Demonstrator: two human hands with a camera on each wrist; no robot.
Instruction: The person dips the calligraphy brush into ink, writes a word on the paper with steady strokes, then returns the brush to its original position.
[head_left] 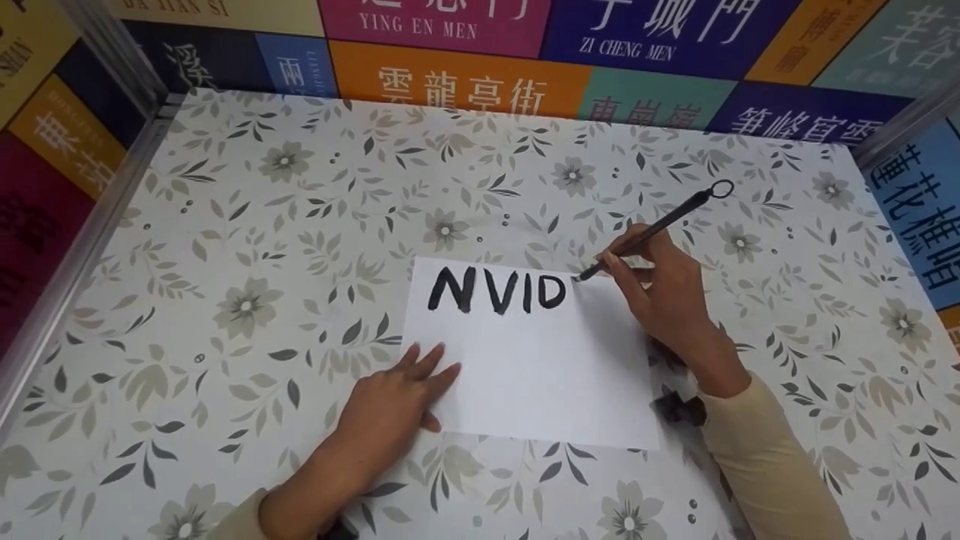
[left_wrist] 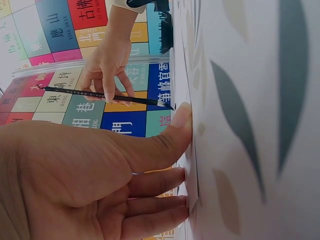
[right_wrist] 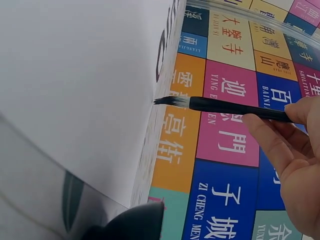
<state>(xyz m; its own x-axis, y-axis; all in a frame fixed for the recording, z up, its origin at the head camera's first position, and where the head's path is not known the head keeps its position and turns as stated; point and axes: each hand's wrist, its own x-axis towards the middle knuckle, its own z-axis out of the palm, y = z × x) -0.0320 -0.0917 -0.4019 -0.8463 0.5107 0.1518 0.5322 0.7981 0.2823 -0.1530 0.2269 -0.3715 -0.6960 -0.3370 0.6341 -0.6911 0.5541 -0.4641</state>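
Observation:
A white sheet of paper (head_left: 525, 375) lies on the table, with the black brushed letters "NVID" (head_left: 499, 291) along its upper part. My right hand (head_left: 664, 289) pinches a dark-handled ink brush (head_left: 652, 232) between thumb and fingers. The brush slants, its hanging loop up and to the right. Its black-tipped bristles (right_wrist: 172, 101) are at the paper just right of the letter D; whether they touch is hard to tell. My left hand (head_left: 394, 397) rests on the paper's left edge with fingers spread, and in the left wrist view its thumb and fingertips press the sheet.
A floral-patterned cloth (head_left: 247, 225) covers the table. Colourful panels with Chinese characters (head_left: 457, 82) stand along the back and both sides. A small dark object (head_left: 679, 409), seemingly on the right wrist, sits near the paper's right edge.

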